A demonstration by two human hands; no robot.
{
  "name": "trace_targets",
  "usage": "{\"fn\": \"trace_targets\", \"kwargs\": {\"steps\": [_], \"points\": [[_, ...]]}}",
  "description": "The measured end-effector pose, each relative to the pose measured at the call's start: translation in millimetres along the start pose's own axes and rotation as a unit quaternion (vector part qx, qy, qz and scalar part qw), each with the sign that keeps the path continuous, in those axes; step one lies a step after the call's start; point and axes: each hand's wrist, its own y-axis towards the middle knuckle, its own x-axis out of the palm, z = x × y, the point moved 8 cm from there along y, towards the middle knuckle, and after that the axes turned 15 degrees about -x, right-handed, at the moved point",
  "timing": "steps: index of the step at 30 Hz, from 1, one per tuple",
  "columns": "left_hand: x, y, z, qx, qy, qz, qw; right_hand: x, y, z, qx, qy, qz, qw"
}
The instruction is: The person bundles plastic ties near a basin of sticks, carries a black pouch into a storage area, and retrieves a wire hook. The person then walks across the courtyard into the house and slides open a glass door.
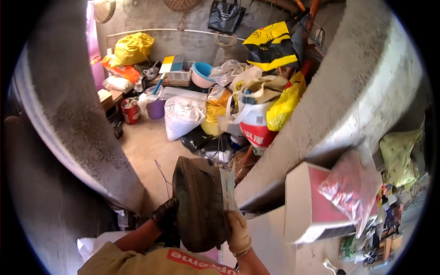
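Note:
A dark brown-green zip bag (200, 206), dusty and boxy with rounded corners, is held upright in front of my chest. My left hand (165, 215), in a dark glove, grips its left side; the fingertips are hidden. On the right, my right hand (238, 233), in a pale glove, has its fingers closed along the bag's lower edge. A thin bent wire (163, 172) sticks up beside my left hand; where it ends is hidden. Whitish strips (227, 183) show just past the bag's right side.
Rough concrete walls (293, 110) flank a doorway. Beyond it, a white sack (184, 114), a red tin (130, 111), a purple bucket (156, 110), a blue-lined basin (202, 74) and yellow bags (133, 48) crowd the floor. A pink-topped box (316, 192) with a plastic bag stands right.

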Motion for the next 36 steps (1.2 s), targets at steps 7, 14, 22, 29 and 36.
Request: {"fn": "trace_targets", "kwargs": {"steps": [7, 14, 22, 29, 36], "points": [[-68, 100, 127, 0.047, 0.194, 0.083, 0.976, 60, 150, 55, 0.108, 0.020, -0.039, 0.993], [-51, 122, 273, -0.021, -0.053, 0.119, 0.991, 142, 302, 82, 0.146, 0.056, -0.100, 0.983], [-49, 153, 384, 0.044, -0.169, 0.074, 0.982, 159, 462, 59, 0.055, 0.038, -0.055, 0.996], [-77, 206, 436, 0.071, -0.161, 0.142, 0.974, 129, 601, 12, -0.059, 0.099, 0.092, 0.989], [-72, 272, 501, 0.078, -0.159, 0.158, 0.971, 84, 709, 13, -0.074, 0.051, 0.170, 0.981]]}}
